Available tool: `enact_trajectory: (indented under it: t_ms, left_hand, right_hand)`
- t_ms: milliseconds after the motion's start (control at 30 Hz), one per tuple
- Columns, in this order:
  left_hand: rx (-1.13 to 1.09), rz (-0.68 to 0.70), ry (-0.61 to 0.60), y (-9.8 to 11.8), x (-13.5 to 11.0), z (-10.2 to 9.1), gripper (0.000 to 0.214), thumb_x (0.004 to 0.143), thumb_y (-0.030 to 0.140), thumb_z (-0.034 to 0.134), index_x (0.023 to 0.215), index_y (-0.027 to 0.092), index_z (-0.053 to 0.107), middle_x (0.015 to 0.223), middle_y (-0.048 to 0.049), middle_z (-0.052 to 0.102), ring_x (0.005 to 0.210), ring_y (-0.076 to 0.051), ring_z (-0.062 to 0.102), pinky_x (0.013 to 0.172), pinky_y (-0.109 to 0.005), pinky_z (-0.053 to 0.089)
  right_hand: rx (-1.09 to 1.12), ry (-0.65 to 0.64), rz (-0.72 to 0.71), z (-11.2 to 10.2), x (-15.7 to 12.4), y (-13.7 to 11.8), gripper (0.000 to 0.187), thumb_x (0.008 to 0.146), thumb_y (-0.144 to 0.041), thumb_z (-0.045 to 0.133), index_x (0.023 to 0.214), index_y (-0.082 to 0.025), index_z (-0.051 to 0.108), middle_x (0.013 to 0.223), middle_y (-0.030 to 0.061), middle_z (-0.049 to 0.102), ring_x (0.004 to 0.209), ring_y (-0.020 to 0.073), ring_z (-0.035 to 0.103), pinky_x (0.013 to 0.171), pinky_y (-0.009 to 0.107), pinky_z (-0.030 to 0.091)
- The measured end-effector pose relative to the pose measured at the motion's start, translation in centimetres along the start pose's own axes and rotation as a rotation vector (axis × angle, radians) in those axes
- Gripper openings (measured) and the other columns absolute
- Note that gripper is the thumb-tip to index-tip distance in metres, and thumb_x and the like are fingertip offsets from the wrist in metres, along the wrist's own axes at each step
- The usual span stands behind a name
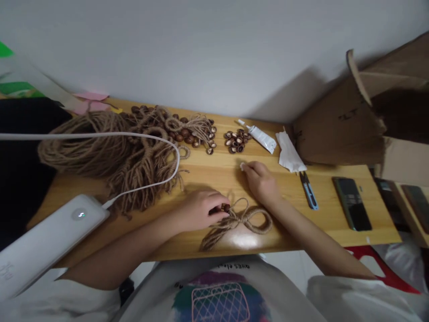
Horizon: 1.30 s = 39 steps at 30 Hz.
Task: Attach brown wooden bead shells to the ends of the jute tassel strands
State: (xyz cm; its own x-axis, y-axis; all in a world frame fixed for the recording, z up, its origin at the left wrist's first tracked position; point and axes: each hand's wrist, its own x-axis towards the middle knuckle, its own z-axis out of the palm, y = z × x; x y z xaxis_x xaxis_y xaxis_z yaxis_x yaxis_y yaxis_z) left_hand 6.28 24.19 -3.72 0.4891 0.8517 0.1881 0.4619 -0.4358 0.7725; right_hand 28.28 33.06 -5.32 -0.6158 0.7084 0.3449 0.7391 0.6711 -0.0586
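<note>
My left hand [203, 209] is closed with thumb and fingers around a small dark brown nutshell [226, 207]. It is beside a knotted twine ornament [246, 219], which has a loop on the right and a frayed tassel on the left. My right hand [263, 181] rests on the table just above the loop, its fingertips pinched on a small white piece [242, 166], perhaps tissue or a cap. Beyond that hand lie several nutshell halves [235, 141] in a small pile and a white glue tube [263, 138] with a nozzle.
A twine coil [87, 143], finished ornaments [144, 165] and more shells [184, 134] fill the left. A white power bank [53, 241] with a cable [147, 136] juts in front. Rightward are tissue [288, 152], blue thread snips [309, 192], a phone [351, 203] and a cardboard box [335, 120].
</note>
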Motion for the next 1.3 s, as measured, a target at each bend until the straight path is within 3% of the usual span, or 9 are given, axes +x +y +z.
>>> enact_trajectory:
  t_ms: [67, 167, 467, 633, 800, 1033, 1300]
  left_hand:
    - [0.0, 0.001, 0.003, 0.0, 0.0, 0.0, 0.014, 0.08, 0.022, 0.068, 0.092, 0.017, 0.067, 0.075, -0.0018, 0.069, 0.068, -0.013, 0.061, 0.065, -0.023, 0.047]
    - [0.007, 0.01, 0.004, 0.0, 0.1, 0.0, 0.014, 0.08, 0.022, 0.067, 0.093, 0.016, 0.067, 0.076, -0.0024, 0.069, 0.068, -0.013, 0.061, 0.065, -0.023, 0.047]
    - [0.025, 0.066, 0.057, -0.2, 0.0, 0.3, 0.014, 0.079, 0.019, 0.068, 0.091, 0.013, 0.066, 0.074, -0.0026, 0.068, 0.066, -0.013, 0.062, 0.063, -0.024, 0.048]
    - [0.017, 0.072, 0.069, -0.4, 0.0, 0.4, 0.014, 0.078, 0.017, 0.07, 0.091, 0.013, 0.066, 0.072, -0.0018, 0.067, 0.064, -0.013, 0.061, 0.061, -0.023, 0.047]
    - [-0.015, 0.061, 0.068, -0.2, 0.1, 0.1, 0.014, 0.077, 0.016, 0.07, 0.09, 0.014, 0.065, 0.07, -0.0005, 0.066, 0.062, -0.011, 0.059, 0.059, -0.021, 0.045]
    - [-0.036, 0.033, 0.063, 0.0, 0.1, 0.0, 0.012, 0.077, 0.017, 0.07, 0.089, 0.015, 0.066, 0.071, -0.0004, 0.066, 0.062, -0.011, 0.059, 0.059, -0.021, 0.045]
    - [-0.063, -0.002, 0.046, -0.2, 0.2, -0.1, 0.013, 0.077, 0.017, 0.069, 0.089, 0.015, 0.066, 0.071, -0.0006, 0.067, 0.062, -0.011, 0.059, 0.06, -0.022, 0.046]
  right_hand:
    - [0.035, -0.062, -0.093, 0.2, 0.3, -1.1, 0.035, 0.098, -0.024, 0.034, 0.1, -0.016, 0.068, 0.092, 0.01, 0.063, 0.084, 0.0181, 0.055, 0.074, 0.028, 0.045]
    - [0.014, -0.122, -0.094, 0.4, 1.1, -1.5, 0.034, 0.097, -0.022, 0.034, 0.1, -0.015, 0.068, 0.091, 0.0101, 0.063, 0.083, 0.0176, 0.054, 0.073, 0.027, 0.045]
    - [-0.127, -0.043, 0.303, -0.7, -0.2, 3.8, 0.034, 0.093, -0.02, 0.038, 0.089, -0.013, 0.071, 0.083, 0.0092, 0.062, 0.071, 0.0152, 0.052, 0.065, 0.025, 0.041]
    - [0.013, 0.036, 0.381, -1.0, 0.7, 1.7, 0.029, 0.091, -0.023, 0.044, 0.092, -0.012, 0.071, 0.089, 0.0103, 0.063, 0.078, 0.0158, 0.055, 0.071, 0.025, 0.043]
    - [-0.002, -0.208, 0.501, -0.3, 3.4, -0.9, 0.03, 0.092, -0.018, 0.042, 0.095, -0.01, 0.071, 0.093, 0.0115, 0.063, 0.08, 0.0161, 0.054, 0.072, 0.025, 0.04]
    - [-0.088, -0.269, 0.665, 0.0, 6.2, -0.5, 0.032, 0.091, -0.011, 0.038, 0.097, -0.009, 0.07, 0.1, 0.0124, 0.06, 0.079, 0.0156, 0.053, 0.069, 0.025, 0.037]
    - [-0.163, -0.21, 0.918, -0.7, 4.0, -0.9, 0.038, 0.087, -0.003, 0.032, 0.09, -0.005, 0.07, 0.095, 0.0157, 0.059, 0.076, 0.0158, 0.052, 0.066, 0.024, 0.039]
